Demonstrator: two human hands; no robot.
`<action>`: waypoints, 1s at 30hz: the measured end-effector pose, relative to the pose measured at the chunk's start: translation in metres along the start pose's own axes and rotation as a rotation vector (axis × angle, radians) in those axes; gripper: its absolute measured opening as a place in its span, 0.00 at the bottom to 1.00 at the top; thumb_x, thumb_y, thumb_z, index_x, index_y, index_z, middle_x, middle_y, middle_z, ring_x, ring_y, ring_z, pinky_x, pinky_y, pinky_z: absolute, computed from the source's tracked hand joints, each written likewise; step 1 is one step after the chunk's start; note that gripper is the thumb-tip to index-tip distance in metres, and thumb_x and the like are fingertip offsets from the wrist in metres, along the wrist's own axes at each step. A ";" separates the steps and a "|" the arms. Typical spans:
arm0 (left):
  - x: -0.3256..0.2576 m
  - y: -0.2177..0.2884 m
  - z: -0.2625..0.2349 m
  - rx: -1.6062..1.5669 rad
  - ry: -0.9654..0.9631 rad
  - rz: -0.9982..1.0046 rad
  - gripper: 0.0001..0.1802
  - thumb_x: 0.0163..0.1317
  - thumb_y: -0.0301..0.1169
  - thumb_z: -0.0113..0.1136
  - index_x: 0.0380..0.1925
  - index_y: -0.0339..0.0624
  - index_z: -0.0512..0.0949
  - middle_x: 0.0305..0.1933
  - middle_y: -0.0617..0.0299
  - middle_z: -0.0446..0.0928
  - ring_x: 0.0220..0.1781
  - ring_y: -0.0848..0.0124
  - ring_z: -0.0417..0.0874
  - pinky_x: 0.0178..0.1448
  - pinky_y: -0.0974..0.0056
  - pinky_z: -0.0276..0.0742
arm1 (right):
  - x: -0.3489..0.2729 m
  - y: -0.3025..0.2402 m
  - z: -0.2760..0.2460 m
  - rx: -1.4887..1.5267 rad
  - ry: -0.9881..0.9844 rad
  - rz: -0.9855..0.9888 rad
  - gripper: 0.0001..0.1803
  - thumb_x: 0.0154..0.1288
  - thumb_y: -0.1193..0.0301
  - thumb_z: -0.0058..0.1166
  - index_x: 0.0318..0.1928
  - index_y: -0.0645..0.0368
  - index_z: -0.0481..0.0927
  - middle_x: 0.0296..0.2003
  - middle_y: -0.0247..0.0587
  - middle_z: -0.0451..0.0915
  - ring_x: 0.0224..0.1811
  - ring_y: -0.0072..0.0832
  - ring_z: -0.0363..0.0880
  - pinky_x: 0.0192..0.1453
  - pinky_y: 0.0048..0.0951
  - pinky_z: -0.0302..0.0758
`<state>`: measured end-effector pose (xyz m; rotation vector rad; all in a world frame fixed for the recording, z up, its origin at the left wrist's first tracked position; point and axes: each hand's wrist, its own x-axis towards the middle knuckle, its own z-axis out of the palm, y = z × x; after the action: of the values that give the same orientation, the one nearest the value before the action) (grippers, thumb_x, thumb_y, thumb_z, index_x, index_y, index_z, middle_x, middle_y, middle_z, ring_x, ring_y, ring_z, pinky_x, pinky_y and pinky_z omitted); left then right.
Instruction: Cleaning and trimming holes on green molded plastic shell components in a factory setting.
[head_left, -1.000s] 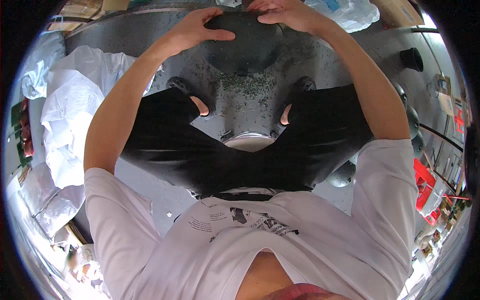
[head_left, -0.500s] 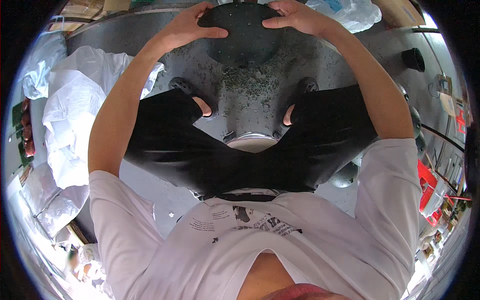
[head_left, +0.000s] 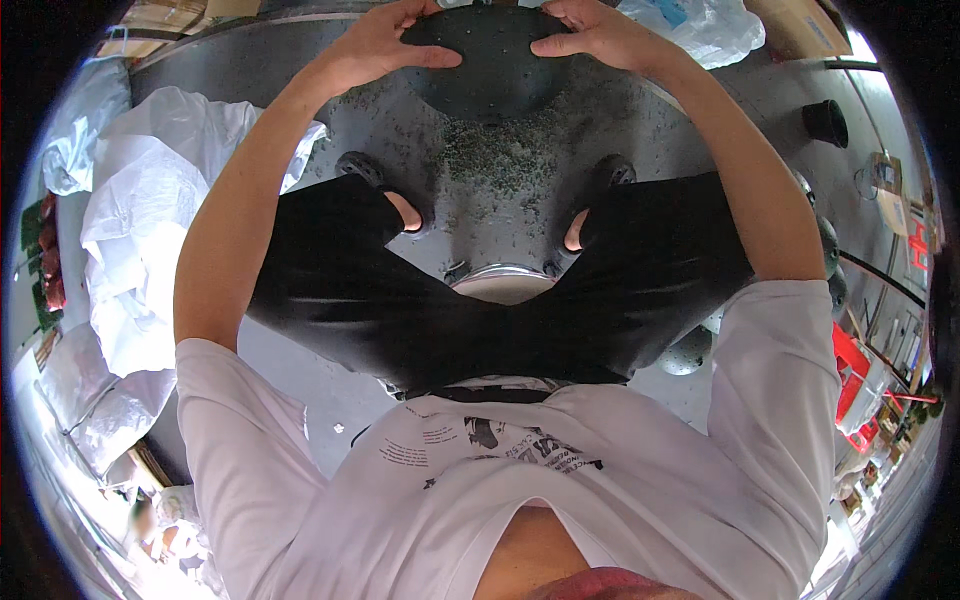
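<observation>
A dark, rounded shell-like piece (head_left: 490, 75) with small studs or holes dotted over it is held out beyond my feet, at the top middle of the view. My left hand (head_left: 385, 42) grips its left side, thumb lying across the near face. On the opposite side my right hand (head_left: 598, 36) holds it the same way, thumb also on the face. The other fingers curl toward the far edge, partly out of sight. Whether the piece is a full ball or a hollow half cannot be told.
Small green bits lie scattered over the grey floor (head_left: 490, 215) between my feet. White plastic sheeting (head_left: 150, 240) is heaped at left; a clear bag (head_left: 700, 30) lies at upper right. A black pot (head_left: 826, 123) and dark balls (head_left: 686, 352) are on my right.
The dark piece has tilted or risen slightly, its near edge now a little farther from me. Both hands keep their hold and have shifted very slightly right.
</observation>
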<state>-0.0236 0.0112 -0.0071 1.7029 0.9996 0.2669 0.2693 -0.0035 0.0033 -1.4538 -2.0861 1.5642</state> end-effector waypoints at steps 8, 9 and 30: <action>0.004 0.004 0.005 -0.060 0.069 -0.035 0.36 0.58 0.47 0.77 0.58 0.36 0.75 0.54 0.55 0.79 0.56 0.63 0.78 0.61 0.56 0.74 | 0.024 0.028 -0.003 0.105 0.117 -0.046 0.22 0.64 0.53 0.68 0.29 0.56 0.74 0.25 0.27 0.64 0.27 0.22 0.63 0.36 0.34 0.61; 0.004 0.004 0.005 -0.061 0.068 -0.032 0.36 0.58 0.47 0.77 0.58 0.36 0.75 0.54 0.55 0.79 0.56 0.63 0.78 0.61 0.56 0.74 | 0.024 0.030 -0.004 0.103 0.119 -0.045 0.22 0.64 0.53 0.68 0.29 0.56 0.74 0.25 0.27 0.64 0.27 0.22 0.63 0.36 0.34 0.61; -0.001 0.008 0.005 -0.066 0.079 -0.055 0.39 0.60 0.53 0.72 0.60 0.32 0.73 0.55 0.52 0.80 0.57 0.62 0.79 0.62 0.58 0.73 | 0.014 0.014 0.000 0.348 0.121 -0.010 0.22 0.68 0.51 0.64 0.30 0.57 0.82 0.26 0.30 0.77 0.27 0.22 0.74 0.33 0.30 0.69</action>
<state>-0.0174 0.0066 -0.0021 1.6126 1.0826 0.3298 0.2701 0.0070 -0.0139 -1.3710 -1.6505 1.6849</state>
